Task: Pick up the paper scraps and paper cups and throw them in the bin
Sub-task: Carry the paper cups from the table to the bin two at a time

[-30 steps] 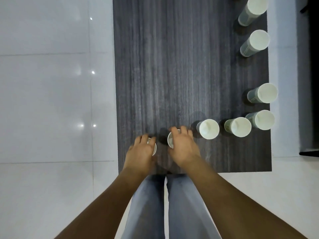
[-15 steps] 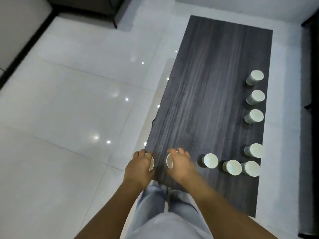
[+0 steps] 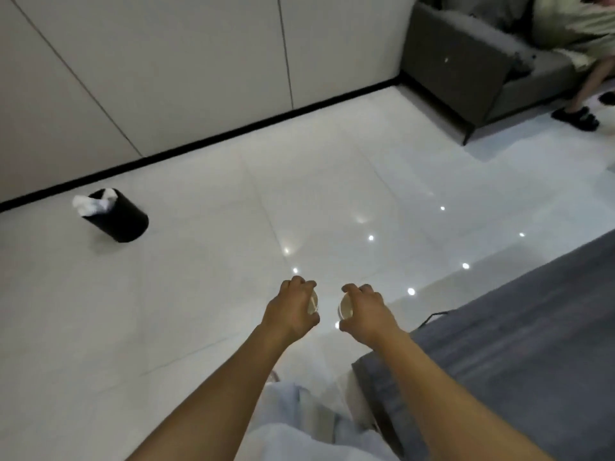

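Both arms reach out ahead of us over the white tiled floor [image 3: 199, 294], hands side by side and a little apart. Our left hand [image 3: 291, 309] is curled round a paper cup [image 3: 313, 304]; only a sliver of the rim shows past the fingers. Our right hand [image 3: 366, 314] is wrapped the same way round a second cup [image 3: 346, 308], its open mouth tipped toward the left hand, so we see a pale inside. Each grip is closed from above, fingers over the top and thumb beneath.

The bin [image 3: 116, 216] stands far off to the left, near the black skirting [image 3: 233, 134] at the foot of the white wall panels [image 3: 166, 61]. It is black and round, and crumpled white paper [image 3: 93, 202] bulges out of its top. Blur keeps us from telling what else is inside.

The dark wood-grain table [image 3: 532, 327] fills the lower right, its corner just beside our right forearm. Our pale trousers [image 3: 299, 427] show between the arms at the bottom edge.

At the upper right sits a grey sofa [image 3: 466, 68]. Another person's leg and black sandal [image 3: 575, 116] rest on the floor beside it.
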